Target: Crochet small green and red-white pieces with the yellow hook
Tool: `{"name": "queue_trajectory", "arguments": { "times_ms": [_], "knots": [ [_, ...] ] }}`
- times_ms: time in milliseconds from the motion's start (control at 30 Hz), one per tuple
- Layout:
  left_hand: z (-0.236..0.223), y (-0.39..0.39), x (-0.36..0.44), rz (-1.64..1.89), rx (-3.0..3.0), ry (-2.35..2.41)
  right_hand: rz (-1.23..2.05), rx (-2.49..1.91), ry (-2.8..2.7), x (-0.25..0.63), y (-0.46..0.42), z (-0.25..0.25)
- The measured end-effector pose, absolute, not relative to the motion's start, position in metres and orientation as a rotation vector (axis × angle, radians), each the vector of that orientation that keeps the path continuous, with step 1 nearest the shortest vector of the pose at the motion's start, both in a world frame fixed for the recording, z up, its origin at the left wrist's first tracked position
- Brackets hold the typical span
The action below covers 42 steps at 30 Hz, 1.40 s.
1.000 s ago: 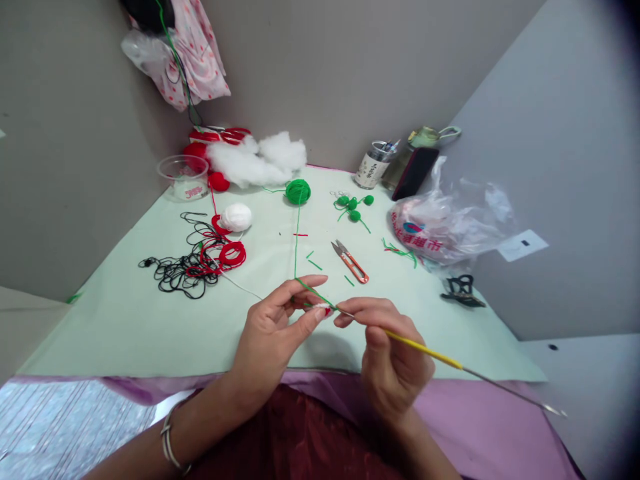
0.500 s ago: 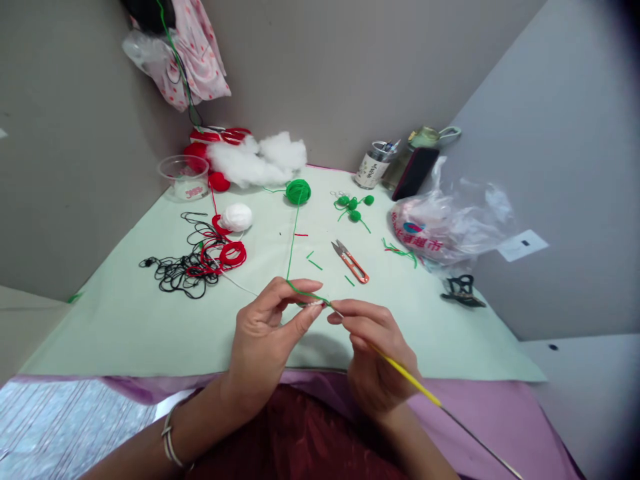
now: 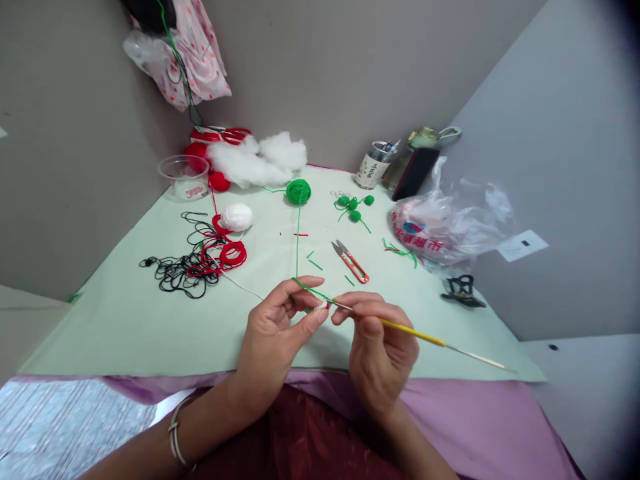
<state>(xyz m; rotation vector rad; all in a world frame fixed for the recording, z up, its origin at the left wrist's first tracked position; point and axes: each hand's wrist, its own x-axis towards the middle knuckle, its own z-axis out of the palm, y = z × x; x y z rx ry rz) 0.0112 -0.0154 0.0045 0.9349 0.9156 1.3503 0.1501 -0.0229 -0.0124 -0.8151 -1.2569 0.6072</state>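
Observation:
Between thumb and fingers, my left hand (image 3: 275,330) pinches a small crochet piece (image 3: 323,305) with white and red stitches. Green yarn (image 3: 297,243) runs from the green ball (image 3: 299,192) over my left index finger to the piece. My right hand (image 3: 383,347) is closed around a yellow-handled crochet hook (image 3: 413,332). The hook's tip meets the green yarn beside the piece; the exact loop is too small to make out. A white strand (image 3: 245,288) leads from the white yarn ball (image 3: 237,217) toward my left hand.
Orange thread snips (image 3: 351,262) lie just beyond my hands, near green yarn snippets (image 3: 315,264). Tangled black cord (image 3: 183,270) and red yarn (image 3: 233,255) lie left. White stuffing (image 3: 260,160) sits at the back. A plastic bag (image 3: 450,223), phone (image 3: 416,173) and hair claw (image 3: 463,291) stand right.
The hook has swung to a flatter angle, its rear end rising and my right-hand grip turning. My left hand has shifted slightly right with the piece, and the green yarn now hangs straighter.

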Motion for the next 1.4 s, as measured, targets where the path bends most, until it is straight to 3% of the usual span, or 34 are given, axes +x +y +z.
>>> {"name": "queue_trajectory", "arguments": {
  "times_ms": [367, 767, 1400],
  "knots": [
    [0.006, -0.011, 0.008, 1.296, 0.887, 0.867, 0.734, -0.790, -1.211, 0.155, -0.022, -0.011],
    [0.003, -0.011, 0.009, 1.392, 0.938, 0.921, 0.271, -0.840, -1.570, 0.158, -0.032, -0.014],
    [-0.001, -0.008, 0.008, 1.308, 0.840, 0.865, 0.415, -0.772, -1.472, 0.152, -0.023, -0.015]
  ]
}}
